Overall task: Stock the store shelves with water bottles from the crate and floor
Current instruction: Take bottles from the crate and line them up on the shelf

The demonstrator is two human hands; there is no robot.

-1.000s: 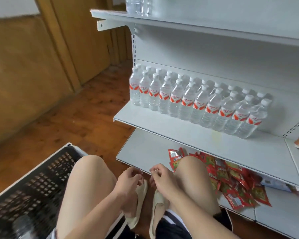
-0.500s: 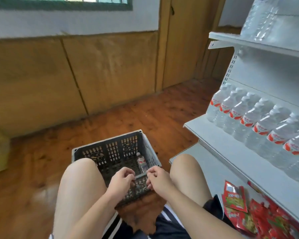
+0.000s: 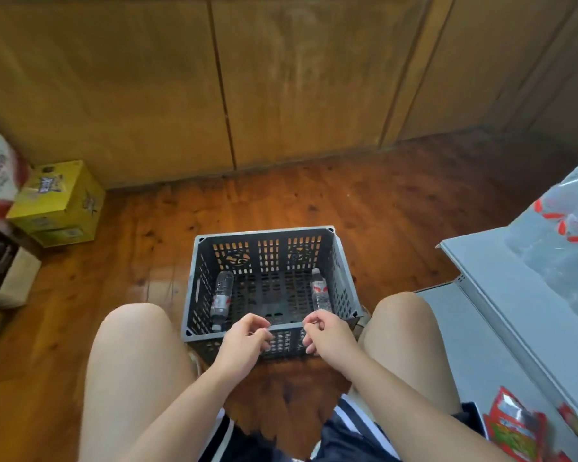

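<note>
Both loosely curled, empty: left hand [image 3: 246,343], bottle [image 3: 221,301] at its eleven o'clock; right hand [image 3: 327,338], second bottle [image 3: 320,295] at twelve, inside crate [image 3: 194,281].

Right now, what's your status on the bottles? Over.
Left hand, right hand: holding nothing, over near rim of grey plastic crate. Two clear plastic water bottles inside, one each side. Nothing covering them.

Wood-panel wall [image 3: 281,78] at back, reddish plank floor [image 3: 381,211] w/ glare, cardboard boxes [image 3: 60,201] stacked far L.
</note>
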